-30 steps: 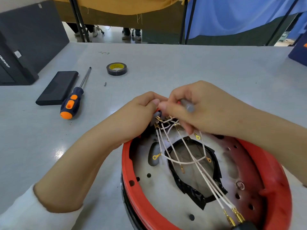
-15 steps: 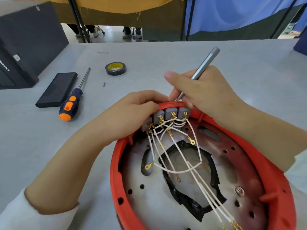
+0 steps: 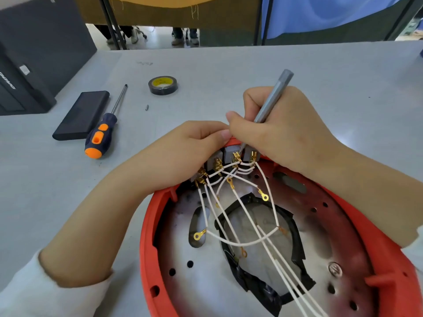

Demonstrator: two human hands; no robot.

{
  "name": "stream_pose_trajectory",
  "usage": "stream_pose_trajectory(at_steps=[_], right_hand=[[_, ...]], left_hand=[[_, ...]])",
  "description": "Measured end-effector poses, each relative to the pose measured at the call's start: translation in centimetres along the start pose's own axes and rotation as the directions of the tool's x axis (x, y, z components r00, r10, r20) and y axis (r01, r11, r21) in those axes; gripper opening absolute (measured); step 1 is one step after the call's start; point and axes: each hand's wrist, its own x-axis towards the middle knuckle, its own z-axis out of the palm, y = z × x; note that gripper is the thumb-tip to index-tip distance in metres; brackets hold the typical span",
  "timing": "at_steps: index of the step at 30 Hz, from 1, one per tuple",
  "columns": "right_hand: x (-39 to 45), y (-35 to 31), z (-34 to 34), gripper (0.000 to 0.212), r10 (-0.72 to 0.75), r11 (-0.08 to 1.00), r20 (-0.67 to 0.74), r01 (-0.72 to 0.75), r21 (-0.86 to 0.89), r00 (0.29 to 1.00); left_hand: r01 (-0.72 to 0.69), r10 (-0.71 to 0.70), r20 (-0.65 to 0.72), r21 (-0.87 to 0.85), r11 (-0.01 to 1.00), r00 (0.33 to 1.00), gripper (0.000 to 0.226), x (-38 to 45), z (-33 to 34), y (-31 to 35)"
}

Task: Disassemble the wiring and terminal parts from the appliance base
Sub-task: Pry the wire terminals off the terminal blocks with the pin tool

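Red base rim [image 3: 146, 248] beneath both hands [image 3: 240, 145]

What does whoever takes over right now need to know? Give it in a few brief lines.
Right hand: grips a grey metal tool, its tip down at the grey switch blocks on the far rim of the red appliance base.
Left hand: grips the rim beside those blocks, steadying it.
Done: several white wires already hang free, their gold ring terminals loose inside the base.
Left: the gold connectors still sit on the blocks; free them and lift the wiring out.
Spare orange-handled screwdriver and tape roll lie on the table, far left.
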Motion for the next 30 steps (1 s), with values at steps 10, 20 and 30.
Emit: stream_pose_trajectory(at_steps=[10, 20, 30], right_hand=[[0.39, 0.67, 0.47, 0.043, -0.03, 1.0, 0.01, 0.03, -0.008, 1.0], [0.48, 0.81, 0.49, 0.046, -0.06, 0.998, -0.016, 0.061, 0.012, 0.998], [0.3, 0.77, 0.62, 0.045, -0.083, 0.997, 0.0, 0.083, -0.006, 0.997]], left_hand=[[-0.041, 0.041, 0.004, -0.015, 0.999, 0.999, 0.028, 0.24, -0.04, -0.68], [-0.002, 0.002, 0.001, -0.016, 1.0, 1.0, 0.026, 0.29, -0.09, -0.81], [-0.022, 0.022, 0.006, -0.035, 0.999, 1.0, 0.028, 0.38, -0.18, -0.9]])
